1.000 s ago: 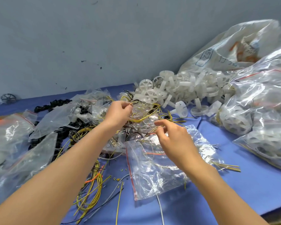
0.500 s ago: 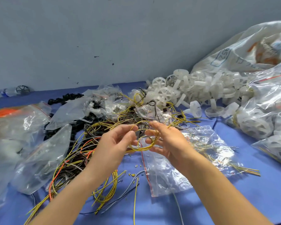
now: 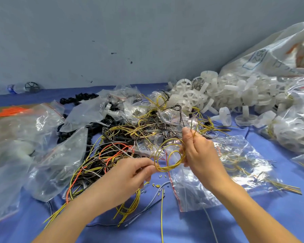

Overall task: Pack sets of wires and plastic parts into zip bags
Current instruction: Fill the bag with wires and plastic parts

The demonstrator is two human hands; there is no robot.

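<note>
A coil of yellow wire [image 3: 167, 156] hangs between my hands above the blue table. My left hand [image 3: 130, 174] pinches the coil's lower left side. My right hand [image 3: 200, 151] grips its right side, with wire ends sticking up past the fingers. Under my right hand lies a clear zip bag [image 3: 218, 172] with a red seal line and some yellow wires inside. A tangled heap of yellow, black and orange wires [image 3: 130, 134] spreads behind my hands. White plastic wheels [image 3: 218, 95] are piled at the back right.
Clear bags [image 3: 25, 137] lie at the left, some over black plastic parts [image 3: 77, 100]. Large filled bags [image 3: 297, 120] crowd the right side. Loose wires and tiny cut bits [image 3: 156, 185] lie on the blue cloth [image 3: 270, 216] near me. A grey wall stands behind.
My hands have pulled the yellow wire out of the heap towards me. The coil is now larger and held wider apart, with my left hand lower.
</note>
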